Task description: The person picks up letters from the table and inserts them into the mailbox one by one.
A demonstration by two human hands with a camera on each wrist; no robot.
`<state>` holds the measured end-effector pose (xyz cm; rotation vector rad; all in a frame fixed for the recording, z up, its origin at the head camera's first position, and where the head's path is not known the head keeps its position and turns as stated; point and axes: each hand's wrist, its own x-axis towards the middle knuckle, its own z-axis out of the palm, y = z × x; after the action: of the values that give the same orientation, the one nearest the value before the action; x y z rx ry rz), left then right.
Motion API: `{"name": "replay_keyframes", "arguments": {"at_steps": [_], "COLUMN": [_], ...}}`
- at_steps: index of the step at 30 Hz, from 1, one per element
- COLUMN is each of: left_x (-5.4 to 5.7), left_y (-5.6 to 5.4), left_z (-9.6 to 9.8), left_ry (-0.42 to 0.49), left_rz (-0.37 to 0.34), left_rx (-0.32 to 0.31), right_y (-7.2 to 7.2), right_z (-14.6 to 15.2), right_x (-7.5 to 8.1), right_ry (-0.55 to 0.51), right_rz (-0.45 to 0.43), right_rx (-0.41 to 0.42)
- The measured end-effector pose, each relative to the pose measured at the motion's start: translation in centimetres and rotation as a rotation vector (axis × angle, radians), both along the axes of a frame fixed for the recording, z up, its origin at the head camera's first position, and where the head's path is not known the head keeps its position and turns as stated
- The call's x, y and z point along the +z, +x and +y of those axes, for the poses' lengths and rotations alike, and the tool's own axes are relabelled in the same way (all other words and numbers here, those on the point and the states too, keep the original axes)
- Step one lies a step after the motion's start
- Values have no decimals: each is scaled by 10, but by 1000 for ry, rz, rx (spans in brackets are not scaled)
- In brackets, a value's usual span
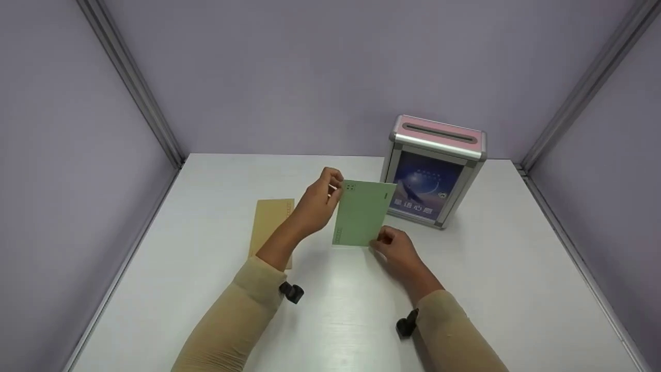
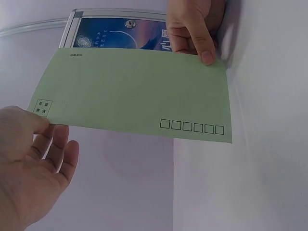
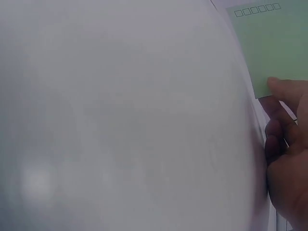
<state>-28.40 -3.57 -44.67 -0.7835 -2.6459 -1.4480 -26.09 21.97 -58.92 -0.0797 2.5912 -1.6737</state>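
A green envelope is held upright between the two hands, its printed face with a row of small boxes toward the head camera. My left hand pinches its upper left corner; in the left wrist view the thumb of the left hand lies over the edge near the printed stamp square. At the lower right corner, my right hand pinches the envelope between thumb and fingers, also seen with the right hand in the right wrist view. A brown envelope lies flat on the table, partly hidden by the left forearm.
Behind and right of the green envelope stands a metal-framed box with a pink top, a slot in that top and a blue picture on its front. The white table meets grey walls at the back and sides.
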Motion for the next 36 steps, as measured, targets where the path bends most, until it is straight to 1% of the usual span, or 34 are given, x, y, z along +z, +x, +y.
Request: {"name": "replay_keyframes", "arguments": {"at_steps": [5, 8, 13, 16, 20, 24, 31, 36], "left_x": [-2, -3, 0, 2, 5, 7, 3, 4], "left_y": [0, 0, 2, 4, 6, 8, 12, 16], "left_z": [0, 0, 2, 3, 4, 7, 13, 16], "left_ry": [3, 3, 12, 13, 14, 19, 6, 17], "left_rz": [6, 10, 20, 17, 15, 16, -12, -6], "left_rx": [1, -6, -17, -13, -16, -28, -63, -84], "right_y": [-1, 0, 0, 2, 6, 9, 18, 23], "right_z": [0, 1, 9, 15, 23, 30, 38, 40], "right_x": [1, 7, 30, 48, 70, 88, 118, 138], "right_ry": [38, 77, 95, 105, 114, 112, 118, 84], "right_rz": [-5, -38, -110, -119, -82, -24, 89, 140], "right_rx": [37, 77, 123, 130, 129, 110, 91, 55]}}
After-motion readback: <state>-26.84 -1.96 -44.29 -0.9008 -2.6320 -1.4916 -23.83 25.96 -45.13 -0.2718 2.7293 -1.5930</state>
